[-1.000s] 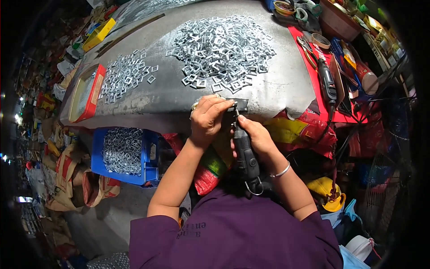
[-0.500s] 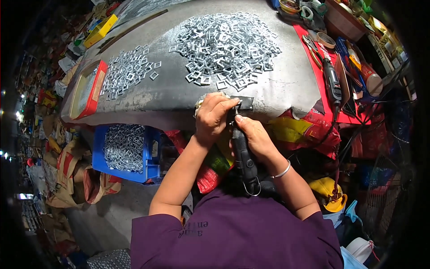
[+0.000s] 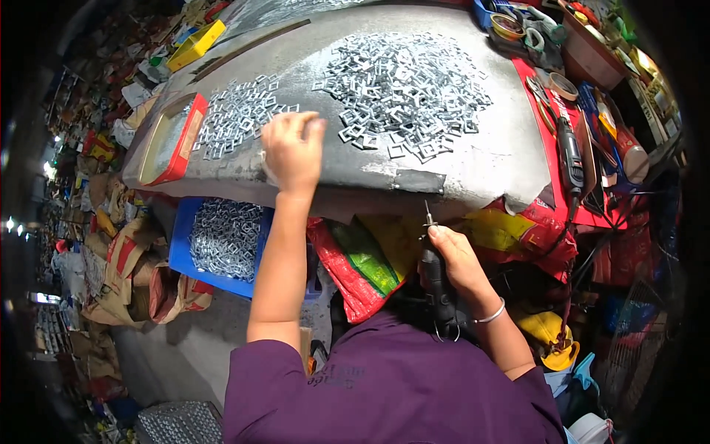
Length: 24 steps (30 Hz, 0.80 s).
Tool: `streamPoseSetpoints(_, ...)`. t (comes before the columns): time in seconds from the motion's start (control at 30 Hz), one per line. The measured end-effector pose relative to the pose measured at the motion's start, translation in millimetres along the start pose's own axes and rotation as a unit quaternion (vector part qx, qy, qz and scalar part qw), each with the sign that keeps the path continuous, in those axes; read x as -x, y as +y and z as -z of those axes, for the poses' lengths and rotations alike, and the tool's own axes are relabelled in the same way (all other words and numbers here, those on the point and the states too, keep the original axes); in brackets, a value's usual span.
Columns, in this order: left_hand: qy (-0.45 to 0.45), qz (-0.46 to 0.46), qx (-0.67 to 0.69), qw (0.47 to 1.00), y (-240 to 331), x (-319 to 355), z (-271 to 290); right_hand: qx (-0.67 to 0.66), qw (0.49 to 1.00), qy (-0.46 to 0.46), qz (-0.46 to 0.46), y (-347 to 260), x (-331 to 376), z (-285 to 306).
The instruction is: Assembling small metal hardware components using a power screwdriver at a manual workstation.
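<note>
My right hand (image 3: 460, 259) is wrapped round a black rotary tool (image 3: 438, 288), its thin bit pointing up just below the table edge. My left hand (image 3: 292, 152) is over the table beside the smaller heap of square metal rings (image 3: 240, 111); its fingers are bent and a little smeared, and whether anything is between them is not visible. A larger heap of the same rings (image 3: 414, 89) lies in the middle of the table. A dark pad (image 3: 420, 182) sits at the table's front edge, just above the bit.
A red-edged tray (image 3: 196, 133) stands at the table's left end. Below, a blue bin (image 3: 181, 248) holds more rings. On the right, pliers (image 3: 541, 100) and a second rotary tool (image 3: 569, 152) lie on red sheeting. Plastic sacks (image 3: 355, 266) hang under the front edge.
My left hand has left the table edge and moved up and left toward the smaller heap. My right hand has drawn the rotary tool slightly down, away from the pad. The view has shifted.
</note>
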<state>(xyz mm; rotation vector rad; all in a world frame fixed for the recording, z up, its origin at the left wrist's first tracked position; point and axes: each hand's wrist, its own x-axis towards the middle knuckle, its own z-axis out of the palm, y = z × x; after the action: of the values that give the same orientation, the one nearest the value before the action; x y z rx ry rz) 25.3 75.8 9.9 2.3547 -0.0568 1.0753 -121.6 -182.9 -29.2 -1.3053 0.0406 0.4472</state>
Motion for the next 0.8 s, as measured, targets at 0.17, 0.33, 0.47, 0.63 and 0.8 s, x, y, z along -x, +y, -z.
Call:
streamPoseSetpoints(0.17,-0.191,0.027,-0.001,0.981,1,-9,-16,0.014,0.999,-0.025,0.040,13,-8,-7)
streamPoseSetpoints(0.33,-0.083,0.026,0.177,0.980,15,4,-25,-0.021,1.000,0.006,-0.002,-1,1,1)
streamPoseSetpoints(0.47,-0.104,-0.045,0.264,0.958,57,51,-24,-0.052,0.998,0.017,-0.028,-4,1,8)
streamPoseSetpoints(0.63,-0.111,-0.147,0.336,0.924,62,75,-28,-0.083,0.995,0.013,-0.055,-11,-12,0)
streamPoseSetpoints(0.8,-0.110,-0.185,0.320,0.923,58,78,-30,-0.111,0.990,0.018,-0.080,-20,-27,-8)
